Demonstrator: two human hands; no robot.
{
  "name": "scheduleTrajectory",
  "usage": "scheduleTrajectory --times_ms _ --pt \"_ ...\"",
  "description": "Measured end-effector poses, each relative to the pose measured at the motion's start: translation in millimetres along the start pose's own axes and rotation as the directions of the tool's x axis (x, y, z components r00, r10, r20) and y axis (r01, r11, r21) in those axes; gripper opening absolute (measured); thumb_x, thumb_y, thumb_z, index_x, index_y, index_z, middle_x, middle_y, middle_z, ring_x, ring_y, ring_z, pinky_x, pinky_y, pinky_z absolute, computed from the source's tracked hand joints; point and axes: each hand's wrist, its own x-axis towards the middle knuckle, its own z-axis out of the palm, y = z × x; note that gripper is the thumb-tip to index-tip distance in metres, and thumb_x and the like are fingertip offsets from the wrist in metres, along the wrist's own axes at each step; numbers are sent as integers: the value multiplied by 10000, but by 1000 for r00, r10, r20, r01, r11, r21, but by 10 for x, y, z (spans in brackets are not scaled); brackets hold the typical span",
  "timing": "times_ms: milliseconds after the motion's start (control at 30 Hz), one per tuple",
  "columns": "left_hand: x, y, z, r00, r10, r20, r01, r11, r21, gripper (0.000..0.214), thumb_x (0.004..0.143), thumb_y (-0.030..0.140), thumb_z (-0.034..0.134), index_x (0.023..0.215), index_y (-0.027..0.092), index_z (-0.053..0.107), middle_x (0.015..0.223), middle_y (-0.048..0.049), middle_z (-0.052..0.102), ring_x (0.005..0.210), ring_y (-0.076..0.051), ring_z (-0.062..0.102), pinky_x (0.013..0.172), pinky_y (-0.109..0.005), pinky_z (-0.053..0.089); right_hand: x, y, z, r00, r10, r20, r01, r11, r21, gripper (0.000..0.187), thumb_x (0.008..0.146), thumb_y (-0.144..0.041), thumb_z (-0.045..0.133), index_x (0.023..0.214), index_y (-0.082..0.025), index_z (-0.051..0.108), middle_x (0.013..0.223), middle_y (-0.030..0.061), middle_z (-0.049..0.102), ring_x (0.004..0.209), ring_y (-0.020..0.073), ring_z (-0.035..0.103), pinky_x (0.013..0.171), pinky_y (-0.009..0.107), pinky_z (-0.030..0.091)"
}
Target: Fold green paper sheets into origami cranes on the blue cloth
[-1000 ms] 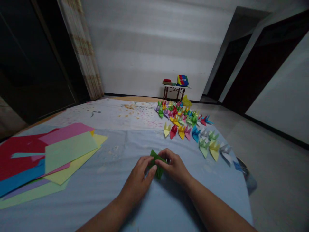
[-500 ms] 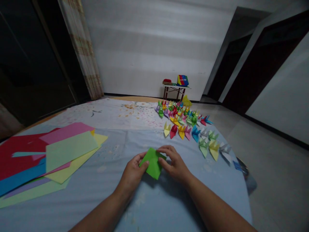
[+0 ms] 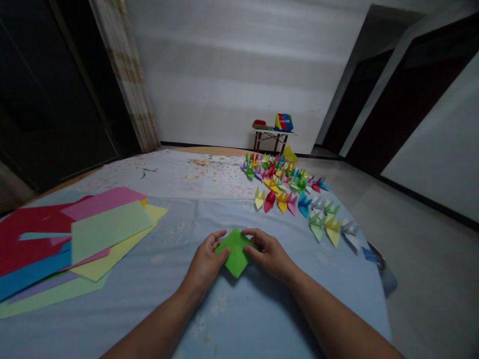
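Both hands [image 3: 205, 260] [image 3: 270, 255] | grasping green paper [image 3: 236, 257] by opposite edges | paper lies between them

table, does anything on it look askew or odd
The paper sheets on the left look untidy: they overlap at different angles, with a narrow pale blue strip across the red sheet. The green paper held by the left hand and right hand shows no clear damage.
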Motion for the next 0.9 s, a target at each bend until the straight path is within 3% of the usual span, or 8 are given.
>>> scheduleTrajectory --times_ms 333,500,567,667,767,900 --pt "-7 12 19 999 21 38 -21 1000 -2 550 677 293 616 1161 118 423 1011 -105 609 829 -189 628 745 -328 500 3 15 2 1000 28 13 -28 999 45 348 757 -243 547 1094 -163 512 626 -53 441 531 70 383 498 185 316" --pt "11 -33 -5 990 142 -6 -138 965 221 470 714 275 564 1148 135 448 1075 -105 570 938 -201 591 786 -336 486 1 30 15 999 41 -10 -41 999 29 357 755 -224 536 1109 -177 508 616 -53 450 526 72 394 490 182 313" --pt "-3 -42 -27 959 283 -2 -257 873 415 420 734 249 544 1141 171 476 1118 -90 545 1015 -209 548 844 -364 454 1 25 20 996 67 -59 -68 998 -16 372 747 -218 533 1116 -179 506 615 -50 469 527 78 415 488 183 320" --pt "-56 -32 -48 873 465 145 -433 606 667 353 757 208 529 1110 219 532 1118 -68 541 1085 -215 479 925 -406 373 -2 18 23 984 110 -139 -124 987 -99 389 733 -215 529 1120 -181 505 618 -43 504 541 91 455 506 191 343" --pt "-112 -23 -47 826 447 344 -527 392 754 291 788 201 512 1068 250 575 1089 -53 572 1062 -214 479 922 -418 335 -11 17 21 987 113 -116 -136 966 -220 345 727 -213 525 1070 -190 544 600 -39 524 535 100 470 510 198 343" --pt "-140 -39 -32 814 346 467 -567 299 767 287 810 222 505 1081 283 582 1090 -48 588 1043 -216 483 899 -419 311 -28 18 -47 998 69 -2 -66 942 -329 221 738 -234 528 935 -190 617 627 -19 559 560 103 480 529 204 349"
